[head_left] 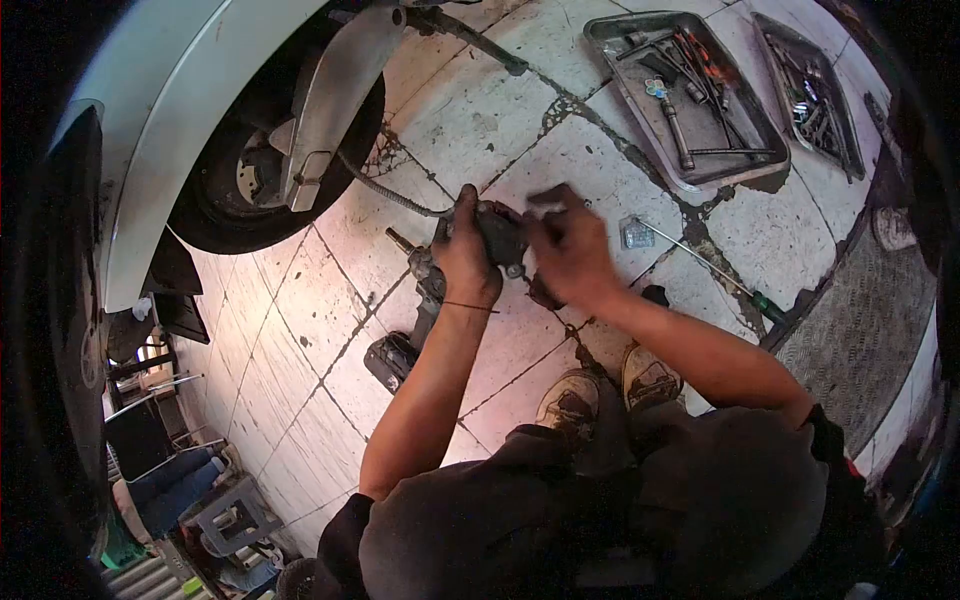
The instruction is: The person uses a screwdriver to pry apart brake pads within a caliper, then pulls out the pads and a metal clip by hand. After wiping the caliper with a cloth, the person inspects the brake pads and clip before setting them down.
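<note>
My left hand point(466, 252) is wrapped round a dark, greasy brake caliper point(503, 242), its thumb pointing up. A ribbed hose point(390, 196) runs from the wheel side to the caliper. Against the caliper's right side is my right hand point(578, 248), its fingers bent and smeared by motion; whether they grip anything cannot be made out. Below my left forearm, a cordless impact wrench point(424, 272) lies on the floor, partly hidden, with its battery point(393, 358) toward me. A small clear plastic piece point(636, 233) and a long screwdriver point(767, 305) lie to the right.
A wheel point(225, 205) sits under a pale car body point(165, 140) at upper left. Two tool trays point(700, 184) point(853, 168) stand at upper right. A grey mat point(860, 340) lies at right, a plastic stool point(235, 515) at lower left. My shoes point(570, 400) are on the tiles.
</note>
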